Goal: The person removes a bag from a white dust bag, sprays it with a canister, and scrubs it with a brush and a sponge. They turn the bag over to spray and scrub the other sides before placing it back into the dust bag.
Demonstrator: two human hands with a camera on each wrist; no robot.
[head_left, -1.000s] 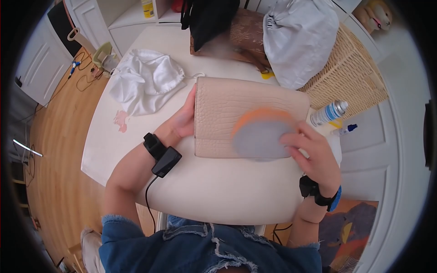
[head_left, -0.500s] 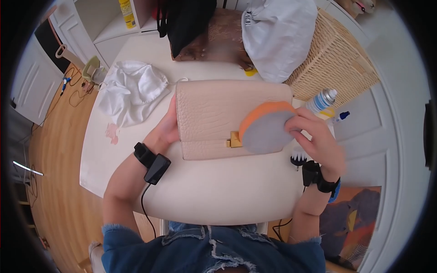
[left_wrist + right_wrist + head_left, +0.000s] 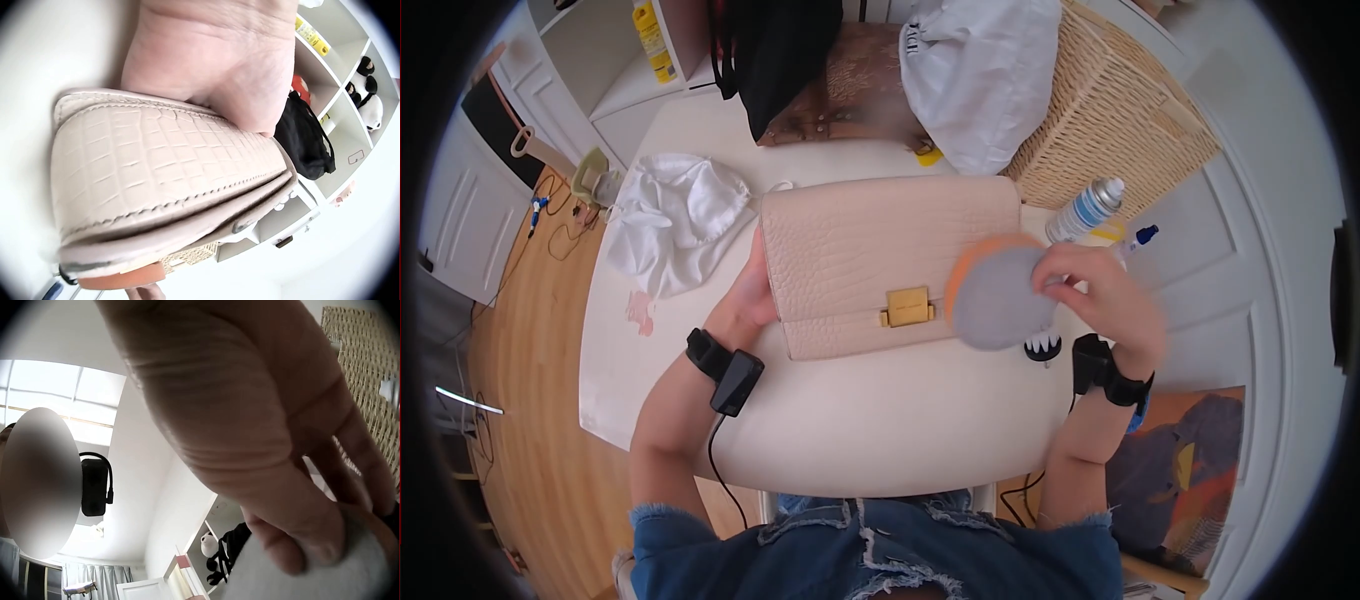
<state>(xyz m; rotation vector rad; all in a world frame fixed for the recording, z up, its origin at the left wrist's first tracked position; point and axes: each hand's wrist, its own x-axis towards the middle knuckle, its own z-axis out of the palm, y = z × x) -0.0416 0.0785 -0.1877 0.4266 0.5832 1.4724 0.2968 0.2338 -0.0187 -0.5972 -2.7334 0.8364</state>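
Observation:
A blush-pink, crocodile-textured handbag (image 3: pixel 850 240) with a gold clasp (image 3: pixel 909 307) rests on the white table, its flap side up. My left hand (image 3: pixel 752 290) holds it at its left side; in the left wrist view, the palm (image 3: pixel 212 56) lies against the bag's side panel (image 3: pixel 150 156), with the fingers hidden behind it. Over the bag's lower right corner, my right hand (image 3: pixel 1092 290) pinches a round polishing pad (image 3: pixel 1005 300) by its edge. The pad's grey backing faces up, and orange sponge shows along its far rim. Thumb and fingers grip the grey backing in the right wrist view.
A black-based brush (image 3: pixel 1043 347) with white bristles lies right of the bag. Beyond it are a spray can (image 3: pixel 1086 210) and a blue-capped bottle (image 3: pixel 1142 238). A white cloth pouch (image 3: pixel 680 220) lies at left. Bags and a wicker basket (image 3: pixel 1115 110) line the back.
The pad, first over the bag's lower front, has moved right with my right hand, uncovering the gold clasp. The head view has shifted, while my left hand keeps its hold on the bag.

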